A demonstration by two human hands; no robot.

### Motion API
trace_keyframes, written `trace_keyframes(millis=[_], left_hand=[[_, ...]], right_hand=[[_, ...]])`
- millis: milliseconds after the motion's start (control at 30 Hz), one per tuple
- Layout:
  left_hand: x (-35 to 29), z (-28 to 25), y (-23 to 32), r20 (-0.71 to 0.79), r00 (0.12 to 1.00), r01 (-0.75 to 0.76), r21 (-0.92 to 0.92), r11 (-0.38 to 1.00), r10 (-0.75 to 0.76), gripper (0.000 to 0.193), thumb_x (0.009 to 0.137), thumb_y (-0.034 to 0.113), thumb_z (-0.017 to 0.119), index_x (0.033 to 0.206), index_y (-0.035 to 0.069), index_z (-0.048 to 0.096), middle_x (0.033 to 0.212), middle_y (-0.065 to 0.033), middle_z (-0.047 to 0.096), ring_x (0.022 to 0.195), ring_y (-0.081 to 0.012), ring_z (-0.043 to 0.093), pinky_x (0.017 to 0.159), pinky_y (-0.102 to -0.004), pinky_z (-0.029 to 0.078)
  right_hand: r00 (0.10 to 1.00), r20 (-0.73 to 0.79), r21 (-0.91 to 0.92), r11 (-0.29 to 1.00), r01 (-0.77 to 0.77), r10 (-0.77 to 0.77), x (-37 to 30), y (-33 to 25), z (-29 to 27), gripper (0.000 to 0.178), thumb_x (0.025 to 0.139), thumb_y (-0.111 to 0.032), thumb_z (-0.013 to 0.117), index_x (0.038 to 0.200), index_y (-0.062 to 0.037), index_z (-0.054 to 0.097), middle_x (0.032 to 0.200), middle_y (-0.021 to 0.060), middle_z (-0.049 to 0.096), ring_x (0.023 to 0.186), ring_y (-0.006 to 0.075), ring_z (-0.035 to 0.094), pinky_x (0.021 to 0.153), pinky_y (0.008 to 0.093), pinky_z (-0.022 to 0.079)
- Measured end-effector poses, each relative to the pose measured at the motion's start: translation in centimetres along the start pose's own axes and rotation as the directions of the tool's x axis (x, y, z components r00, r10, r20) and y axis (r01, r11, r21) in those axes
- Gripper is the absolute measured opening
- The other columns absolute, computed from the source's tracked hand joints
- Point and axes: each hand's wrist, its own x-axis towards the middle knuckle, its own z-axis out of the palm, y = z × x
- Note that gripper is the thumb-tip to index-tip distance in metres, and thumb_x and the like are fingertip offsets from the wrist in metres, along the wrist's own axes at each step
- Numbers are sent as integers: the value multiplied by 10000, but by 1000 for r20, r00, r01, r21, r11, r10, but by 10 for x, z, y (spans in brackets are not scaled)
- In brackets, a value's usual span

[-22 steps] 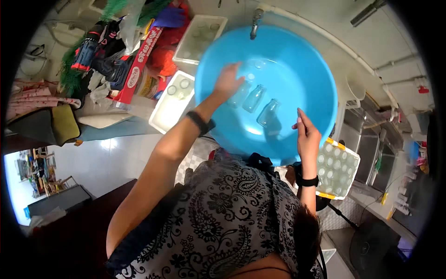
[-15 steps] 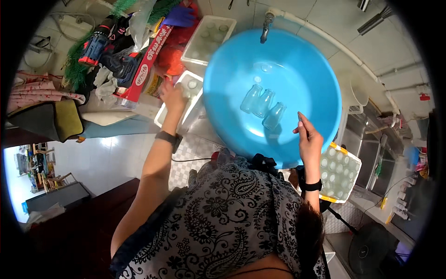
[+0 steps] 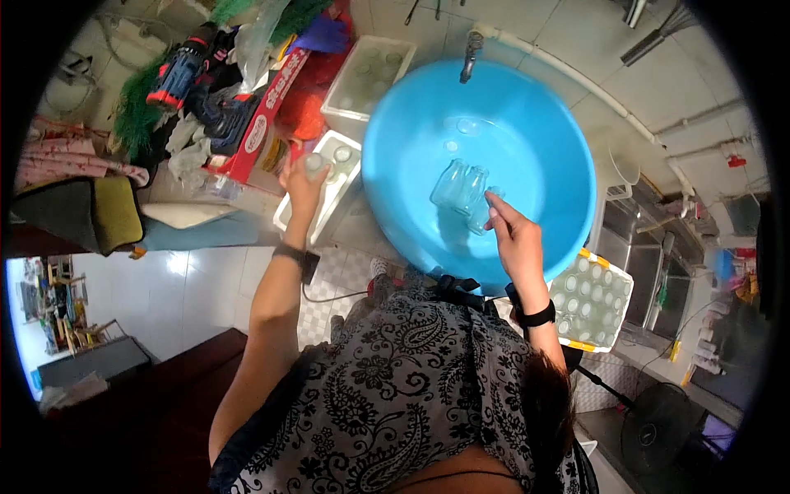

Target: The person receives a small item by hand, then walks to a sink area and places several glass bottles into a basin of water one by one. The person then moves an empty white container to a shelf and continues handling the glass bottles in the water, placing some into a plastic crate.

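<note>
My left hand is closed around a small clear glass bottle, whose round end shows at the fingers. It is over the left side of a narrow white foam box, where another round glass end shows. Inside the large blue basin, three clear glass bottles lie side by side. My right hand reaches over the basin's near right part, thumb and forefinger closed at the neck of the nearest glass bottle. Its neck is partly hidden by the fingers.
A metal tap hangs over the basin's far rim. Another white box of glassware stands behind. At right is a yellow-edged crate packed with bottles. A cordless drill and a red carton clutter the left shelf.
My right hand has moved left, from the basin's right side to the nearest bottle. My left hand has shifted slightly left, and a bottle now shows in its fingers.
</note>
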Motion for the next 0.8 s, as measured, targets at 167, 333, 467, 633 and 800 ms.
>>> trace_keyframes(millis=[167, 333, 467, 633, 800], left_hand=[[28, -95, 108, 41, 989, 120, -787, 605, -143, 394, 928, 245, 706, 1231, 24, 586, 1189, -105, 642, 1064, -189, 619, 935, -352, 495], [30, -111, 206, 519, 842, 461, -835, 302, 148, 439, 1022, 423, 548, 1225, 33, 559, 1065, -96, 640, 947, -179, 645, 832, -328, 546], [5, -117, 286, 745, 642, 729, -666, 154, 183, 446, 1041, 448, 499, 1191, 32, 562, 948, -71, 596, 877, -174, 621, 774, -327, 551], [0, -98, 299, 852, 446, 820, -512, 258, 273, 421, 1033, 446, 522, 1119, 37, 567, 902, -64, 577, 867, -169, 606, 749, -328, 545], [1, -75, 296, 903, 295, 828, -405, 388, 313, 445, 1008, 459, 569, 1079, 20, 562, 874, -78, 569, 853, -170, 598, 723, -353, 545]], right_hand=[[980, -88, -9, 984, 178, -178, -7, -32, -6, 312, 966, -103, 606, 1264, -151, 684, 906, 114, 718, 745, 239, 702, 673, 343, 537], [891, -110, -211, 886, 413, -442, -3, -73, -5, 431, 892, -63, 649, 1302, -195, 660, 811, 75, 639, 676, 269, 648, 595, 363, 523], [868, -148, -334, 851, 406, -473, -5, -72, -11, 504, 845, -38, 658, 1324, -198, 645, 771, 61, 584, 653, 262, 626, 567, 371, 513], [894, -144, -461, 828, 319, -425, -12, -50, -22, 517, 829, -23, 646, 1318, -192, 650, 779, 54, 594, 657, 255, 635, 562, 370, 515], [939, -147, -440, 871, 220, -311, -9, -18, -14, 482, 837, -20, 619, 1285, -189, 672, 827, 82, 631, 680, 278, 652, 584, 401, 524]])
